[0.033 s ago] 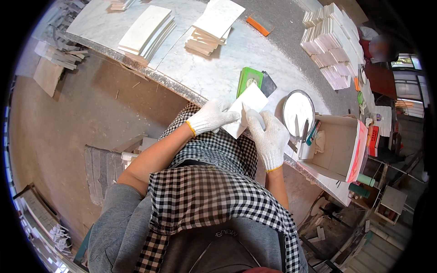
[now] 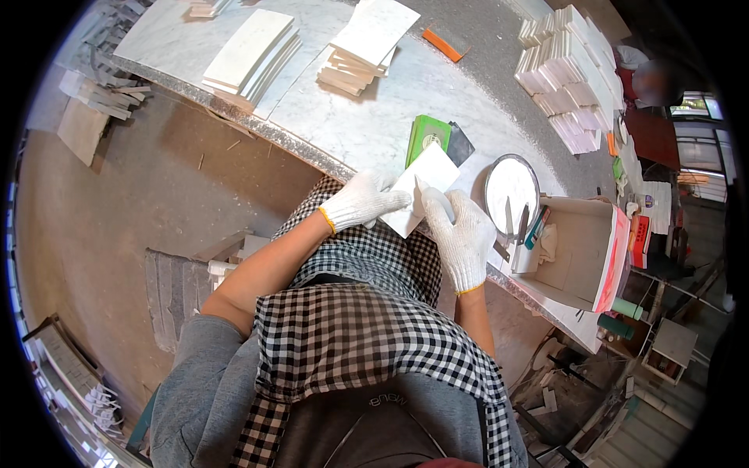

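Note:
A thin white rectangular tile (image 2: 434, 166) is held slanted at the near edge of the worktable, in front of my body. My left hand (image 2: 360, 204), in a white knitted glove, grips its left side, with the thumb side on top. My right hand (image 2: 462, 235), gloved the same way, is closed at the tile's right side, its fingertips over the surface; whatever those fingers hold is too small to make out. Just beyond the tile lie a green box (image 2: 420, 142) and a dark flat piece (image 2: 462, 147).
A round dish (image 2: 511, 179) of white material, with blade-like tools, stands right of my right hand. Beside it is an open cardboard box (image 2: 573, 265). Stacked white tiles (image 2: 248, 56), another tile pile (image 2: 373, 31), an orange strip (image 2: 443, 45) and a tall stack (image 2: 566, 74) lie farther off.

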Demonstrator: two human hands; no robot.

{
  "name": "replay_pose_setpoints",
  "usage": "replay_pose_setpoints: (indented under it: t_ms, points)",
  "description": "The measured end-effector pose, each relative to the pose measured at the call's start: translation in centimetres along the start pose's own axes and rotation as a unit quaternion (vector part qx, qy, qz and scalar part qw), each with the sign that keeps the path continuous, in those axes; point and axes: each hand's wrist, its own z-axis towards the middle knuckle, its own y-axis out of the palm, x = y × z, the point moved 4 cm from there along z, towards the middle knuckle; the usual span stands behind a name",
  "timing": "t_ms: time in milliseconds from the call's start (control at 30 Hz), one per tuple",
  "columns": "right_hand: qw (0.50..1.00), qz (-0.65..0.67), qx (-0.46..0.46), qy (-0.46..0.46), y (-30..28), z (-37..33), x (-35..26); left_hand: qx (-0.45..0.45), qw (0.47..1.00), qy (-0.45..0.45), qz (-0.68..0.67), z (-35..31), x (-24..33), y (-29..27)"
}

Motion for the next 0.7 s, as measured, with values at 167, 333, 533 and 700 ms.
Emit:
replay_pose_setpoints:
  t_ms: [167, 333, 533, 700]
  points:
    - [1.0, -0.011, -0.001, -0.006, 0.03, 0.01, 0.06, 0.018, 1.0, 0.01, 0.006, -0.07, 0.02, -0.03]
    - [0.999, -0.023, 0.004, -0.023, 0.02, 0.06, 0.01, 0.012, 1.0, 0.004, 0.015, 0.11, -0.14, -0.09]
    - [0.999, -0.022, 0.009, -0.031, 0.06, 0.08, 0.13, 0.017, 1.0, 0.002, 0.004, 0.03, -0.26, -0.04]
    - [0.999, -0.031, 0.006, -0.036, 0.1, 0.16, 0.25, 0.022, 1.0, -0.001, 0.001, -0.06, -0.15, -0.01]
